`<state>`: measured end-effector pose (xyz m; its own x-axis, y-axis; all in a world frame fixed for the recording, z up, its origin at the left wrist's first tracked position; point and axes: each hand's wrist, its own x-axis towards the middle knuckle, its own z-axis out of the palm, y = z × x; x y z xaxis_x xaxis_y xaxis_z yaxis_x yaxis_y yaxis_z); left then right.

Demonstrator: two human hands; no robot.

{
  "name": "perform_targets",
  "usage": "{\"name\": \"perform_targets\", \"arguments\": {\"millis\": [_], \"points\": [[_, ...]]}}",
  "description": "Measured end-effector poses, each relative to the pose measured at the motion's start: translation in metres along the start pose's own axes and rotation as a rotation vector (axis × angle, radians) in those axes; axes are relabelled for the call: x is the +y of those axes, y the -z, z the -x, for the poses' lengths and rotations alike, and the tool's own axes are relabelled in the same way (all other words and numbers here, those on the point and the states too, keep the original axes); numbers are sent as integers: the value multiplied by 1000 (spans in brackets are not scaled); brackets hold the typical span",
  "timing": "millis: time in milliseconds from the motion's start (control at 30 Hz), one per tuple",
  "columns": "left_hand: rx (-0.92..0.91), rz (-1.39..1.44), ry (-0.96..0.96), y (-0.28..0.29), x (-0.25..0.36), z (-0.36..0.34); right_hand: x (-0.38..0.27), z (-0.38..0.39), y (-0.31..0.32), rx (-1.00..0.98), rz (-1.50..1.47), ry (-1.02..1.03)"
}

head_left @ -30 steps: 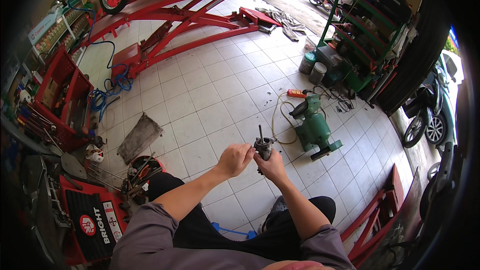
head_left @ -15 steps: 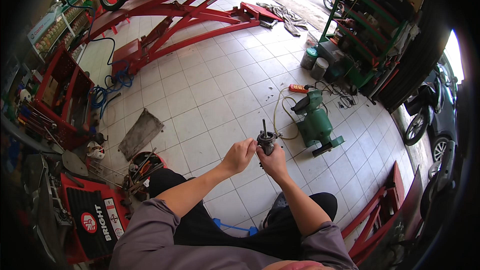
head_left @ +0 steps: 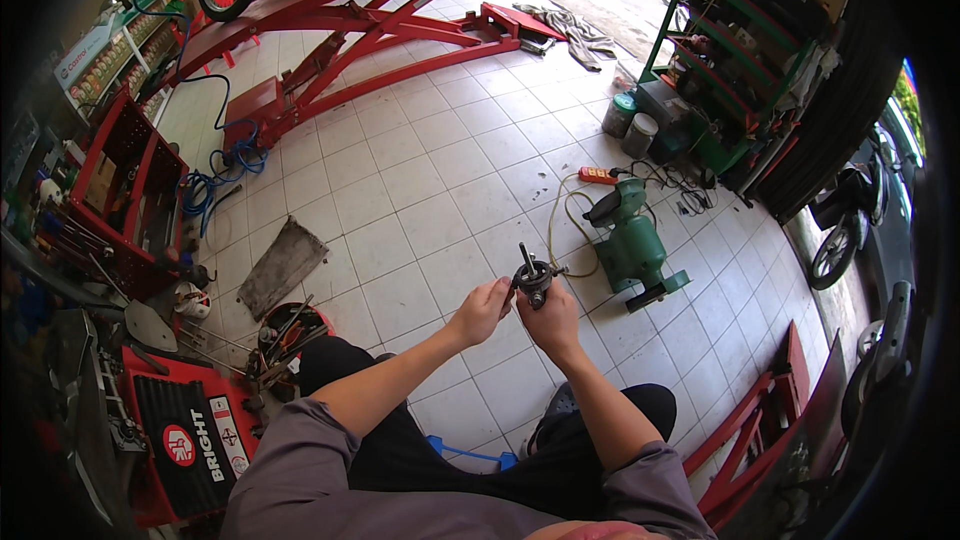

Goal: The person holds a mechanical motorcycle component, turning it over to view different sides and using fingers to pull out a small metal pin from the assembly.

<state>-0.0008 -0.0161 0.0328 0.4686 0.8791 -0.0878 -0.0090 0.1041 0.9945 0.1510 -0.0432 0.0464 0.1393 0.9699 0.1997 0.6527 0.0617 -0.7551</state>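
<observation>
My right hand is wrapped round a small dark-grey metal carburetor, held up in front of my knees. A thin metal rod sticks up from its round top, leaning a little to the left, and a short stub points out on the right. My left hand is closed close against the carburetor's left side, its fingertips pinched together. A small dark bit shows at those fingertips, too small to name.
A green bench grinder stands on the tiles at right, near an orange power strip. At left are a red tool cabinet, a grey mat and a tub of tools. A red motorcycle lift stands ahead.
The carburetor has tipped slightly in my right hand, so its rod leans more to the left and its round top shows more. My left hand has barely moved. Outside, a motorcycle has shifted.
</observation>
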Motion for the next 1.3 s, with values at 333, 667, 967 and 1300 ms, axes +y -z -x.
{"name": "perform_targets", "arguments": {"millis": [333,667,967,1300], "points": [[259,-597,-402,-4,14,4,-12,1,3,-94,-158,-129],[334,-410,-293,-11,4,-3,-9,4,-1,14,-32,28],[285,-102,-158,-12,5,-4,13,3,-12,86,224,243],[149,-374,-570,3,29,-9,14,-23,8,232,73,550]]}}
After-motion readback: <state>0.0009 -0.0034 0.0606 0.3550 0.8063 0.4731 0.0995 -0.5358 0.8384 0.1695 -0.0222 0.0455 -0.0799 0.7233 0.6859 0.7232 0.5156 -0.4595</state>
